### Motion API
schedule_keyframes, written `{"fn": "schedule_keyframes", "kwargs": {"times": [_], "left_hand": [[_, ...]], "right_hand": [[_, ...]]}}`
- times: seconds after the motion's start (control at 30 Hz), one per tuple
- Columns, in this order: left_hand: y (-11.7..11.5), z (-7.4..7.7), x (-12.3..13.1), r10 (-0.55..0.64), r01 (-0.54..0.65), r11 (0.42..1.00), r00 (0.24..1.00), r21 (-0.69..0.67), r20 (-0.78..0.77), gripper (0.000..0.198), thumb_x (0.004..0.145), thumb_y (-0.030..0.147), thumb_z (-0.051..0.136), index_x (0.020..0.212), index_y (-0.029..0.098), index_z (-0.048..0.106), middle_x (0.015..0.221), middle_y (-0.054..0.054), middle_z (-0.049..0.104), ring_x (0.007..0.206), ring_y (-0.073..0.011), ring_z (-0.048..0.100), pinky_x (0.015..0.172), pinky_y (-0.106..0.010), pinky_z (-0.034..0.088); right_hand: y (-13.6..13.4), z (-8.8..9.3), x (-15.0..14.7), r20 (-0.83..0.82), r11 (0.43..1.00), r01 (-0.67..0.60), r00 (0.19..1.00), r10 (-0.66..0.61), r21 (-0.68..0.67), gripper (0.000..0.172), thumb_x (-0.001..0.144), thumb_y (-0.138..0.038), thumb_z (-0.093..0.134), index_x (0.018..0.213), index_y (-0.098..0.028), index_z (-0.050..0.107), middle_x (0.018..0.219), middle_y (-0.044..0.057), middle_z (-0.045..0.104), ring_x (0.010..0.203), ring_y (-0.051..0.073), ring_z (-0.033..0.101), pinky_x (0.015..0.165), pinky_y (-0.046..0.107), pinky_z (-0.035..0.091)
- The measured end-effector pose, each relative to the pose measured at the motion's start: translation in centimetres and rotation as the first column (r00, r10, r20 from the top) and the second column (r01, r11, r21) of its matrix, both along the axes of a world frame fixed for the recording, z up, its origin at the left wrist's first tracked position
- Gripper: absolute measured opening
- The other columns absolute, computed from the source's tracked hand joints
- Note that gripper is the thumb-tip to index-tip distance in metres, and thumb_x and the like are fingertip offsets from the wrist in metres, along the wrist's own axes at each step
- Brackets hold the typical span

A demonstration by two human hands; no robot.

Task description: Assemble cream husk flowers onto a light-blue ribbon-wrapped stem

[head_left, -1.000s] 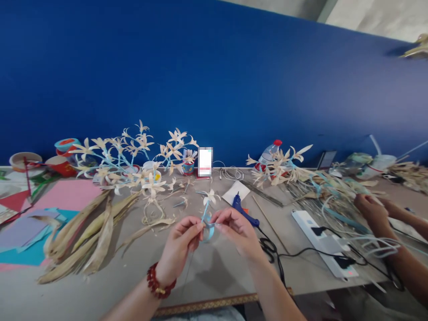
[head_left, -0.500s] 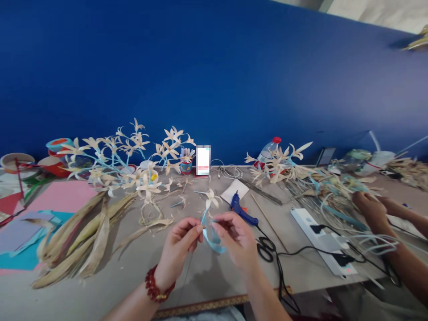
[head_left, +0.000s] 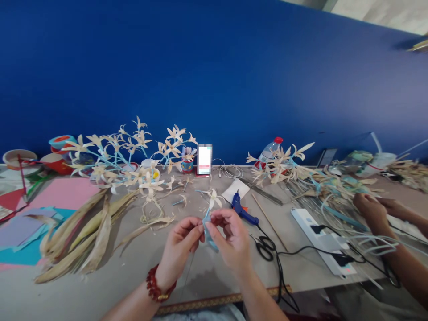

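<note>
A pale flower (head_left: pixel 213 199) stands above the table's (head_left: pixel 227 283) middle, its blue-wrapped stem pinched between the left hand's (head_left: pixel 183 238) thumb and fingers, while the right hand (head_left: pixel 232 238) grips a light-blue strip (head_left: pixel 211 243) against it, though the fingers hide exactly where strip and stem meet. Just beyond the right hand lies a blue glue gun (head_left: pixel 243 209), with black-handled scissors (head_left: pixel 265 248) nearer the person and dried husks (head_left: pixel 100 236) to the left.

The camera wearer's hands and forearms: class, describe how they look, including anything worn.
Neither the left hand nor the right hand is gloved, and no sleeves show. A dark red beaded bracelet with gold-coloured detail circles the left wrist; none shows on the right.
</note>
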State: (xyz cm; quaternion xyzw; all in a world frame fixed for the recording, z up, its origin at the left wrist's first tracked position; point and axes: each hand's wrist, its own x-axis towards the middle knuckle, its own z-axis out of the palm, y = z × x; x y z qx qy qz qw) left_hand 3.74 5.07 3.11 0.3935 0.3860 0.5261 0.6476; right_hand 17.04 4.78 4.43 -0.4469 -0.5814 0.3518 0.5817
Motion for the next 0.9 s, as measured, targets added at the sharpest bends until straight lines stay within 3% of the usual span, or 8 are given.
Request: {"fn": "schedule_keyframes", "kwargs": {"times": [0.63, 0.9], "left_hand": [[-0.11, -0.24, -0.28, -0.008, 0.008, 1.0, 1.0, 0.014, -0.029, 0.018, 0.079, 0.033, 0.066, 0.077, 0.015, 0.064, 0.055, 0.004, 0.056, 0.041, -0.0026, 0.034, 0.04, -0.016, 0.024], [-0.08, -0.4, -0.21, -0.013, 0.014, 1.0, 0.999, 0.018, -0.051, 0.017, 0.079, 0.032, 0.066, 0.078, 0.015, 0.063, 0.056, 0.004, 0.055, 0.041, -0.003, 0.033, 0.04, -0.016, 0.023]], "right_hand": [[0.36, 0.48, -0.13, 0.0, 0.999, -0.048, 0.999, 0.048, -0.024, 0.015, 0.08, -0.019, 0.063, 0.093, -0.021, 0.055, 0.081, 0.001, 0.06, 0.072, 0.014, 0.058, 0.064, 0.026, 0.048], [0.37, 0.61, -0.37, -0.074, 0.997, -0.051, 0.996, 0.047, -0.052, 0.02, 0.078, -0.017, 0.064, 0.091, -0.022, 0.049, 0.081, 0.0, 0.058, 0.07, 0.014, 0.057, 0.064, 0.026, 0.047]]}}
